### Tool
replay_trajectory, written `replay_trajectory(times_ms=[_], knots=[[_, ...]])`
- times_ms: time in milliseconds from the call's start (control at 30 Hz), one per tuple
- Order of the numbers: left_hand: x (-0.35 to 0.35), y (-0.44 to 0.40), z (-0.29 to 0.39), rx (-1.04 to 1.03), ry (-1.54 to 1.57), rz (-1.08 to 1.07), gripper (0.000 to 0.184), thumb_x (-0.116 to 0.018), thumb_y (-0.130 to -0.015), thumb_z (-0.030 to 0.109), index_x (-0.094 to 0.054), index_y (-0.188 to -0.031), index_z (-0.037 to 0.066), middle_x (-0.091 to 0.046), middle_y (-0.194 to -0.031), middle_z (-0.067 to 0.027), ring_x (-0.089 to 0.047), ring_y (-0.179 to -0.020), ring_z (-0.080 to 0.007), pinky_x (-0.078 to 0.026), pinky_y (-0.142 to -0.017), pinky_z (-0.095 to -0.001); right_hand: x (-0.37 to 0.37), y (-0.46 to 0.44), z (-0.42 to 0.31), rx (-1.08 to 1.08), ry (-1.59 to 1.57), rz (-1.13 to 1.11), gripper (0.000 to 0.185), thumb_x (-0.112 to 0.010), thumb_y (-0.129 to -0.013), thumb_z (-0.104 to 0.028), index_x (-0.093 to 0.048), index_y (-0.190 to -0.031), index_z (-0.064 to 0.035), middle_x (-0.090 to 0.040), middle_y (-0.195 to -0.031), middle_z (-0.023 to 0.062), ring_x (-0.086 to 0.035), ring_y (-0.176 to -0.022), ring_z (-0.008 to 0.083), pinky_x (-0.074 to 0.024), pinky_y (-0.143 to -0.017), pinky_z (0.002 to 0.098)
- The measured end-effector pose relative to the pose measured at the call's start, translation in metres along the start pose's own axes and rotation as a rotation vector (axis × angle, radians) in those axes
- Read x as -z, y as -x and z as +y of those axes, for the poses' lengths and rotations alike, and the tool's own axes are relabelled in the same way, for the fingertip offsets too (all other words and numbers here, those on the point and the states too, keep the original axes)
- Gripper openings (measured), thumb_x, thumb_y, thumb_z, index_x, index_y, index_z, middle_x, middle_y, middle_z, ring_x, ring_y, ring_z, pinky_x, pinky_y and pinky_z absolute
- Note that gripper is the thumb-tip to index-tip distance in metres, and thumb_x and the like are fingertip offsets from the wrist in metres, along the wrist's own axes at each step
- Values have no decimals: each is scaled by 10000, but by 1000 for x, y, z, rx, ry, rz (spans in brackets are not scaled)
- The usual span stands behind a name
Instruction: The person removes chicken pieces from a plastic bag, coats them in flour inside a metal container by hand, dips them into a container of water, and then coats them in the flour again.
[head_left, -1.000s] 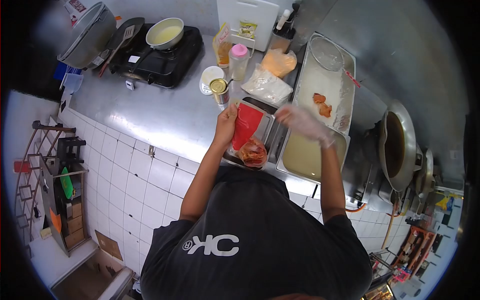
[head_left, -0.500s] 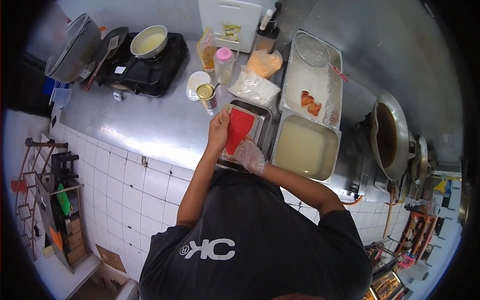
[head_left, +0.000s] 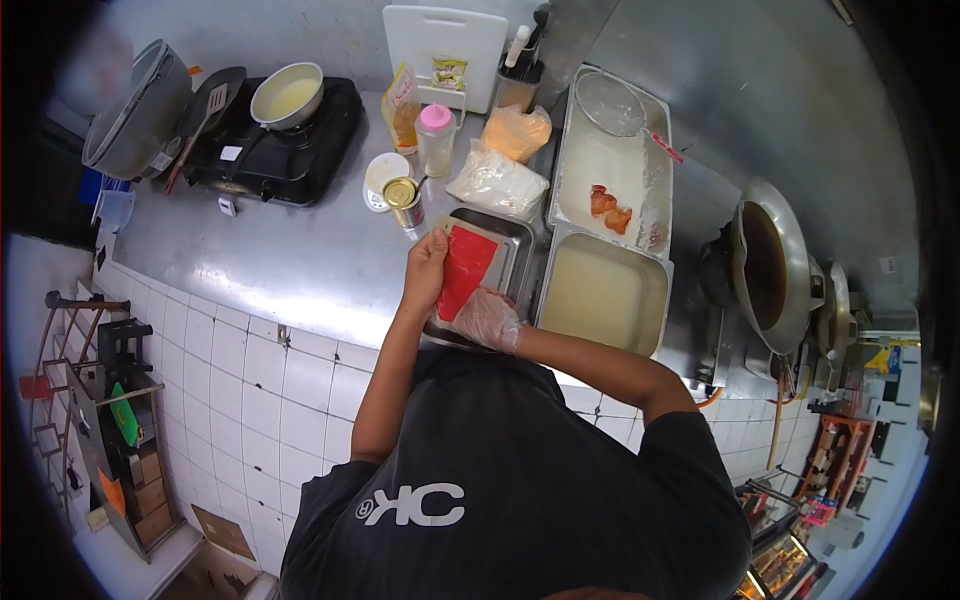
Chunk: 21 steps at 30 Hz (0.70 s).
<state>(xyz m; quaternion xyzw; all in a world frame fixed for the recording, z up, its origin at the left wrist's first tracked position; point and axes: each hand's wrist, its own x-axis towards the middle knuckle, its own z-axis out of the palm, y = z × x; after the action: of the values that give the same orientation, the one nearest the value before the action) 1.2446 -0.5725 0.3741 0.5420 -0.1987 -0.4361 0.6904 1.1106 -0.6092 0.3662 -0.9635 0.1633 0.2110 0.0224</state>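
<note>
My bare left hand [head_left: 426,262] pinches the upper left edge of a flat red packet [head_left: 468,262] with a pale border. At the packet's lower end is my right hand [head_left: 488,318], in a clear plastic glove with its fingers curled. What those fingers hold is partly hidden. Beneath both hands lies a steel tray [head_left: 520,235], mostly covered by the packet. To its right stands a deep pan of pale liquid [head_left: 608,290]. Behind that, a pan of white powder [head_left: 610,150] holds a few reddish coated pieces [head_left: 611,209] and a wire strainer [head_left: 612,103].
An opened can [head_left: 404,205], a pink-lidded shaker [head_left: 436,140], a bag of white powder [head_left: 498,182] and an orange bag [head_left: 517,132] stand behind the tray. A stove [head_left: 280,160] carries a bowl [head_left: 287,97] at left. A wok of dark liquid [head_left: 768,265] sits at right.
The whole view has shifted slightly. The red packet now lies flatter and shows more of its face, while my right hand is still at its lower end.
</note>
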Motion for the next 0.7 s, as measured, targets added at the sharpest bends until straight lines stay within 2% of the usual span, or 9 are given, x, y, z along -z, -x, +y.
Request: replay_trajectory(times_ms=[33, 100, 133, 167, 233, 333, 433, 533, 700], knots=[[4, -1, -2, 10, -8, 11, 444, -462, -1056, 428, -637, -932, 40, -595, -810, 44, -486, -735, -43, -435, -682, -240, -2, 1, 4, 11, -12, -4, 207, -568, -857, -255, -618, -1013, -129, -668, -857, 72, -675, -837, 282, -546, -758, 447], [11, -3, -9, -19, -97, -12, 442, -460, -1057, 427, -641, -935, 43, -599, -811, 46, -492, -743, -41, -436, -690, -238, -7, 0, 20, 504, -386, 829, 223, -581, -869, -280, -628, -1040, -144, -685, -896, 53, -676, -895, 228, -535, -838, 413], [7, -2, -4, -15, -65, 5, 444, -461, -1055, 432, -641, -933, 45, -608, -815, 43, -501, -744, -41, -441, -693, -238, 6, 1, 21, 506, -406, 832, 223, -581, -869, -280, -628, -1040, -144, -685, -896, 53, -676, -895, 228, -535, -838, 413], [7, -2, -2, -7, -72, 8, 444, -461, -1055, 432, -641, -933, 45, -608, -815, 43, -501, -744, -41, -441, -693, -238, 34, 8, 26, 450, -244, 364, 281, -553, -888, -325, -615, -1105, -156, -677, -981, 64, -639, -1001, 210, -474, -947, 397], [2, -4, -1, 27, 75, -40, 447, -461, -1053, 437, -641, -930, 47, -624, -828, 34, -514, -743, -42, -450, -696, -239, 31, 6, 29, 374, -69, -103, 339, -525, -907, -369, -601, -1170, -169, -669, -1065, 75, -601, -1108, 192, -413, -1057, 381], [-3, -3, -4, 20, 35, -40, 452, -459, -1052, 440, -644, -936, 44, -645, -848, 21, -533, -748, -44, -460, -703, -238, -51, -29, 24, 226, -274, 147, 386, -546, -886, -378, -592, -1213, -177, -661, -1125, 85, -582, -1153, 208, -381, -1091, 406], [-2, 1, 1, 31, 70, -23, 450, -456, -1054, 436, -647, -942, 45, -654, -861, 14, -540, -757, -46, -463, -710, -235, -98, -46, 16, 236, -688, 569, 393, -582, -854, -382, -608, -1199, -195, -669, -1151, 72, -581, -1169, 213, -446, -1016, 442], [4, 3, 3, 38, 97, -13, 450, -460, -1052, 438, -650, -950, 43, -655, -864, 12, -547, -765, -50, -466, -717, -235, -34, -27, 20, 103, -135, -125, 301, -621, -827, -352, -700, -1071, -195, -713, -1040, 55, -650, -1038, 242, -519, -873, 449], [8, 2, -2, -1, 24, -8, 440, -459, -1053, 432, -648, -957, 47, -660, -875, 6, -560, -773, -54, -475, -722, -241, -3, -25, 17, 9, -152, -231, 220, -654, -778, -304, -794, -900, -186, -757, -936, 66, -725, -884, 278, -584, -737, 426]])
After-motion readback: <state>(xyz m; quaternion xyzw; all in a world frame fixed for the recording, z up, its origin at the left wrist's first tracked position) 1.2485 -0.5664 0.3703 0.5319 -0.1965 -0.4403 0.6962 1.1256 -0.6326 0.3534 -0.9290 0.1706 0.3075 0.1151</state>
